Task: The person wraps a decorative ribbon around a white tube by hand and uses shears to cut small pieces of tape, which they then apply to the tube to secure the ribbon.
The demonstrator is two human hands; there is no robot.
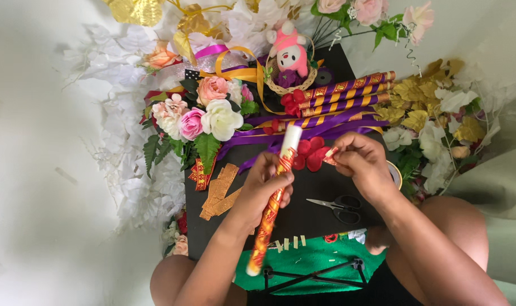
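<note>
In the head view, the left hand has its grip clamped around a long white paper tube partly wrapped in red-and-gold patterned ribbon. The tube stands tilted, its bare white end pointing far and its near end over a green felt sheet. The right hand has thumb and fingertips pinched together on the loose end of a narrow red-and-gold ribbon strip, held just right of the tube's upper part.

Both hands hover above a black flat counter. On it, near the right hand, lies a pair of black-handled scissors. To the left of the tube sits a small heap of copper glitter strips. Far of the hands lie red fabric petals, and beyond them a row of finished tubes wrapped in purple, gold and red ribbon. At far left rests a bunch of pink and white artificial roses. A pink plush toy in a small wicker basket sits at the far edge.
</note>
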